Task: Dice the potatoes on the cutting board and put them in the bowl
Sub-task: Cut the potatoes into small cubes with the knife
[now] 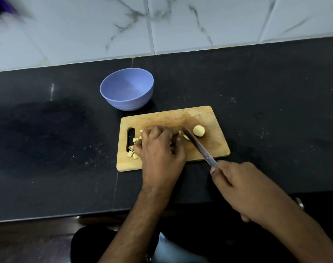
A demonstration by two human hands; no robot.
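Right hand (pixel 243 188) grips knife (pixel 198 147); left hand (pixel 160 149) (curled) covers potato; bowl (pixel 127 89) holds nothing.

Lavender-blue bowl (pixel 127 88); tan wood board (pixel 209 147); pale-yellow potato (pixel 198 130); black counter (pixel 266 111).

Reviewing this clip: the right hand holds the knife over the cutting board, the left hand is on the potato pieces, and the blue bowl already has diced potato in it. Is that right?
One thing is wrong: the blue bowl holds no potato; the head view shows its inside bare. The diced pieces lie on the cutting board. The rest stands: the right hand holds the knife, and the left hand is on the potato pieces.
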